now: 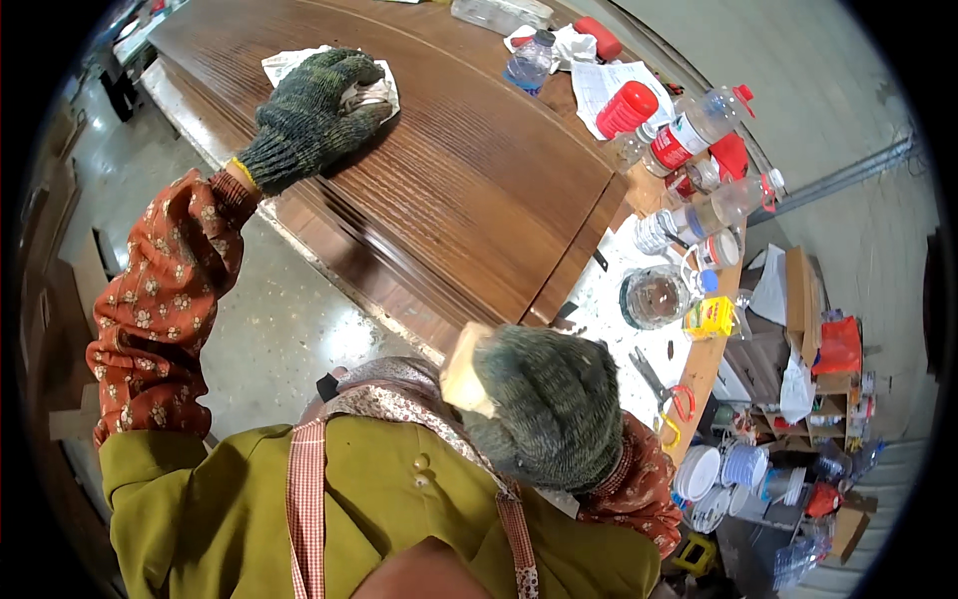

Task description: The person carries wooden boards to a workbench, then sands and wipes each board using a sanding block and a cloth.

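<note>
A dark brown wood-grain panel (pixel 469 170) with a grooved edge lies across the workbench in front of me. My left hand (pixel 314 120), in a dark green knitted glove, presses a crumpled white cloth (pixel 286 66) on its far left part, fingers curled round the folds. Close to my body, beside the panel's near corner, my right hand (pixel 554 404) wears the same kind of glove. It grips a pale yellowish block (pixel 463 376), whose material I cannot make out; the glove covers much of it.
Along the bench's right side stand or lie several plastic bottles (pixel 689 135), a red-capped container (pixel 627 108), a clear round jar (pixel 655 297), a small yellow box (pixel 709 317) and scissors (pixel 664 387). Tubs (pixel 711 479) and cartons crowd the lower right.
</note>
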The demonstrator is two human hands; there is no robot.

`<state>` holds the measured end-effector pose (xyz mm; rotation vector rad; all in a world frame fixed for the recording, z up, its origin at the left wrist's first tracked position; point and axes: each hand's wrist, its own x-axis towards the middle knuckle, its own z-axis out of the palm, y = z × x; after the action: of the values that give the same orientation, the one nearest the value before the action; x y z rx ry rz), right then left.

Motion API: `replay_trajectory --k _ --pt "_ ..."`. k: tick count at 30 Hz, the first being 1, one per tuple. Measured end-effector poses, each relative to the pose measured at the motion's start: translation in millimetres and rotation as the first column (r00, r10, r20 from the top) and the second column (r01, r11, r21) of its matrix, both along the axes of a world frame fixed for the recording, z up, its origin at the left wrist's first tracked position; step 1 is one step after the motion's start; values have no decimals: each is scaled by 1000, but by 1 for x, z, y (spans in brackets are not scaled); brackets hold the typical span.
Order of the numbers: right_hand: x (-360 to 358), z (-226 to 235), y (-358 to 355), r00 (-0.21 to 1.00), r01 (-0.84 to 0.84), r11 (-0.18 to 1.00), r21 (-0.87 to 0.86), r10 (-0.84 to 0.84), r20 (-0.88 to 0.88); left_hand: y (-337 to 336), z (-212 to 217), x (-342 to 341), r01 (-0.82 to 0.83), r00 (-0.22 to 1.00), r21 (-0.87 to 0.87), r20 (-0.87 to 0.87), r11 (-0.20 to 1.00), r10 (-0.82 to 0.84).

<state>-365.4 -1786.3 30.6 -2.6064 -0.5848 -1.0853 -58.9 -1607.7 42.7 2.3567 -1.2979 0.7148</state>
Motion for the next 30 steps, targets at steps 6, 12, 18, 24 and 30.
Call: replay_trajectory --k 6,12,18,24,30 --pt "-18 -13 14 941 335 937 -99 -338 -17 24 -21 21 99 990 -74 111 992 -90" --pt "-55 -46 31 762 647 762 -15 -647 18 49 -32 44 36 996 -141 92 989 -23" --pt "-13 -22 45 843 521 847 -107 -530 -89 69 -36 62 -34 994 -176 97 984 52" --pt "-17 2 28 872 410 885 -222 -452 -190 164 -71 83 -188 979 -570 -44 800 198" --pt "127 42 57 912 -186 905 -383 14 -410 277 -127 6 -610 771 -645 -616 460 159"
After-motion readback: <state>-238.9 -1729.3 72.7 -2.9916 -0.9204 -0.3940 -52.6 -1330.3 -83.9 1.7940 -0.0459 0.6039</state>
